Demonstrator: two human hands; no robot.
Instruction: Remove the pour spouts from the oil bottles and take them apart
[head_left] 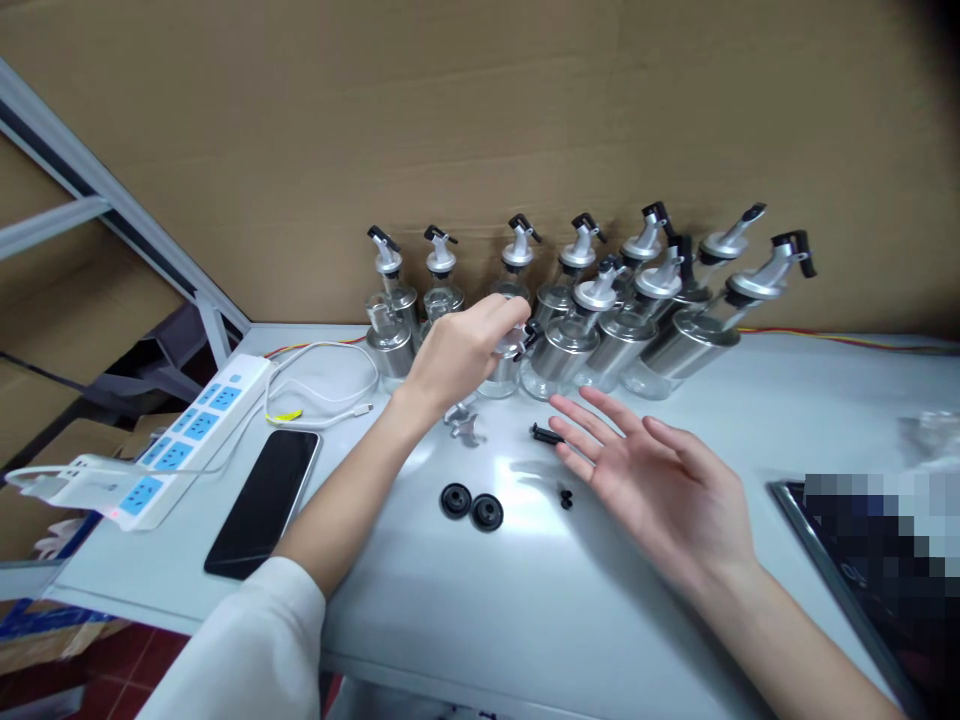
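Observation:
My left hand (472, 345) is closed around a silver pour spout (512, 343) with a black lever, at the top of a glass-and-steel oil bottle (501, 378). The fingers hide most of the spout, so I cannot tell how it sits on the neck. My right hand (667, 480) is open, palm up and fingers stretched, above the table and holding nothing. By its fingertips lies a black lever piece (547, 434), with small black plugs (566, 498) nearer me. Two round black stoppers (471, 507) and some silver spout parts (465, 424) lie below my left wrist.
Several bottles with spouts (566, 350) stand along the cardboard wall (480, 120); a bottle without a spout (390, 345) is at left. A phone (264, 503), white cable (330, 413) and power strip (187, 440) lie left. A dark-screened device (832, 560) lies right.

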